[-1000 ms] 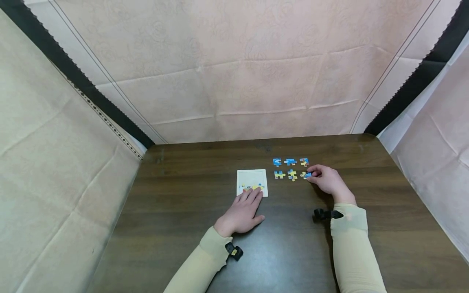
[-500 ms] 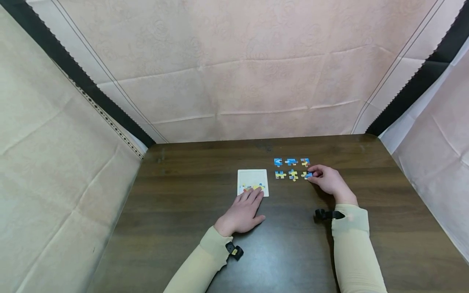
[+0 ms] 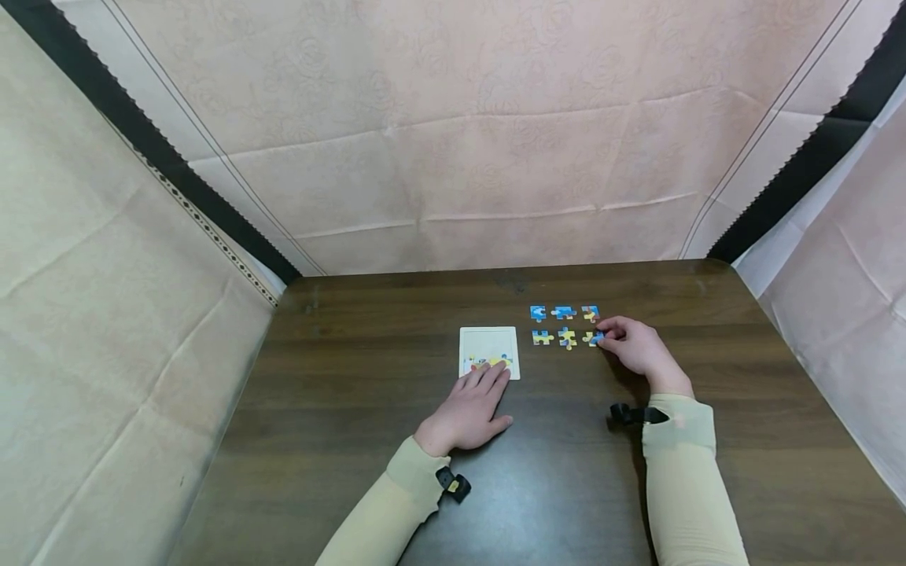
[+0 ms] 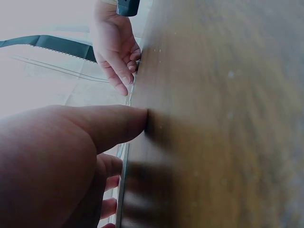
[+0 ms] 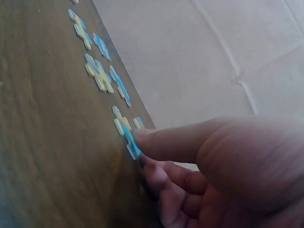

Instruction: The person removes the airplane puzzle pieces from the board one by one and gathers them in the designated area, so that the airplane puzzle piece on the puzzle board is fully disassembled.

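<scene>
On the counter (image 3: 354, 354), a tray (image 3: 488, 341) is lying left of six jigsaw pieces (image 3: 567, 338), which are sitting in two rows of three. The left grip (image 3: 465, 413) is resting on the tray's near end; the right grip (image 3: 635, 348) is touching the front row's right piece (image 3: 591, 339).

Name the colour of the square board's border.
White; the square board shows best in the head view.

We can read no text, label, brand, number or sign on anything in the three views.
</scene>
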A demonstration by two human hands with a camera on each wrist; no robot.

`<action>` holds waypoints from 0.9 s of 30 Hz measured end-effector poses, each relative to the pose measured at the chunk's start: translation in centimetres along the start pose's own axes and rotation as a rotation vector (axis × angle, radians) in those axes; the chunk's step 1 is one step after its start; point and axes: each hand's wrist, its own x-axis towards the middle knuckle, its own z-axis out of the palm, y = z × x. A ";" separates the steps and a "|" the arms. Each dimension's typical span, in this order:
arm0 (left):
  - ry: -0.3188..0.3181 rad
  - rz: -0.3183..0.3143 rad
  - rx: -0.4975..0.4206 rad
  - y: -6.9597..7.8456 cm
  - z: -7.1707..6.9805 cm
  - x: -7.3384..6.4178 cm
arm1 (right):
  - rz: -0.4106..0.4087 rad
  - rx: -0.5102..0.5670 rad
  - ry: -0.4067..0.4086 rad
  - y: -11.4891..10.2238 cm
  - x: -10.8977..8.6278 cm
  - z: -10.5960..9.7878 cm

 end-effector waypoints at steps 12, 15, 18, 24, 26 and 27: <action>-0.013 0.010 -0.026 -0.1 -0.6 -0.2 | -0.266 0.031 0.016 -6.4 0.9 5.5; -0.016 0.017 -0.027 -0.3 -0.6 -0.2 | -0.292 0.053 -0.061 -7.8 0.9 7.3; -0.013 0.025 -0.033 -0.5 -0.6 -0.1 | -0.308 0.059 -0.109 -8.5 0.9 8.5; -0.011 0.041 -0.043 -0.8 -0.8 -0.2 | -0.331 0.013 -0.145 -8.6 0.9 9.5; -0.010 0.044 -0.049 -0.9 -0.9 -0.3 | -0.329 -0.008 -0.147 -8.7 0.8 9.5; -0.009 0.046 -0.049 -0.9 -1.0 -0.3 | -0.326 -0.020 -0.147 -8.7 0.8 9.6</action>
